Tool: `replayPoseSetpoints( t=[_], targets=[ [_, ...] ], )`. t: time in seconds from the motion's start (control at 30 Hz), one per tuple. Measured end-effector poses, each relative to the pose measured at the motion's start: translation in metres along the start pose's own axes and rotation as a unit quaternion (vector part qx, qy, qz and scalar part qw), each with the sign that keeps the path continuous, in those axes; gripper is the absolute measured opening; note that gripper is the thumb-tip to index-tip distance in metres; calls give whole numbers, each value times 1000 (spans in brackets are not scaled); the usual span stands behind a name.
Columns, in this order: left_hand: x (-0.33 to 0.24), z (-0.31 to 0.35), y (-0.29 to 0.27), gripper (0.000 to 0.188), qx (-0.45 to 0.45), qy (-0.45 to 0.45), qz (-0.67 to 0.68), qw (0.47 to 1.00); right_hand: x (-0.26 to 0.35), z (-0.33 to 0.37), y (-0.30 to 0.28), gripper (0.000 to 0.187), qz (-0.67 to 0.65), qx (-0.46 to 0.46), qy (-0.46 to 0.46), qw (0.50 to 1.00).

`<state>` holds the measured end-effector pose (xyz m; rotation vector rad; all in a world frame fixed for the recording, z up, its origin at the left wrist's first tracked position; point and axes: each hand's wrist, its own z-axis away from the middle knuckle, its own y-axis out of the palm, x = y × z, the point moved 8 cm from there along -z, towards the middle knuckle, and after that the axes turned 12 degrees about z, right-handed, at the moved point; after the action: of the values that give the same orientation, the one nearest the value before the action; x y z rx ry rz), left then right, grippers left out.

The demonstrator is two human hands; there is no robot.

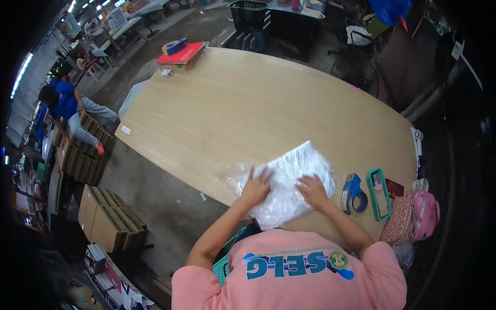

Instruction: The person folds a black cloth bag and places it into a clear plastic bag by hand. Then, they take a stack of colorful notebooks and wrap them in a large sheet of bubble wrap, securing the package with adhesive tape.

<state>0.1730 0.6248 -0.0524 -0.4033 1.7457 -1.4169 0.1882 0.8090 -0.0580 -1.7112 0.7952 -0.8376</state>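
A white rectangular bundle in clear plastic wrap (294, 178) lies slantwise near the front edge of the wooden table, its plastic crinkled and shiny. Loose clear film sticks out past its left side. My left hand (256, 187) rests on the left part of the bundle with its fingers spread. On the right part lies my right hand (313, 192), fingers also stretched out over the plastic. What is inside the wrap cannot be made out.
Right of the bundle are a blue tape dispenser (353, 194), a green tray (379, 195) and a pink bag (425, 214). A red-topped box (181, 58) with tape rolls stands at the table's far left. Flattened cartons (111, 219) and a seated person (67, 103) are beyond the left side.
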Motion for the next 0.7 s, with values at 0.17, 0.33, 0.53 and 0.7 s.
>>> replayPoseSetpoints(
  t=[0.17,0.33,0.53,0.7],
  targets=[
    [-70,62,-2,52,64,41,62,995,27,-19,-88,21,-128,94,92,983],
    [-64,104,7,60,154,4,49,987,63,-26,-24,32,29,61,-44,997],
    [-55,122,-43,30,342,-242,197,886,40,60,-38,56,-3,180,-4,984],
    [24,46,-76,58,-184,-260,186,930,-30,6,-53,74,63,-91,336,935]
  ],
)
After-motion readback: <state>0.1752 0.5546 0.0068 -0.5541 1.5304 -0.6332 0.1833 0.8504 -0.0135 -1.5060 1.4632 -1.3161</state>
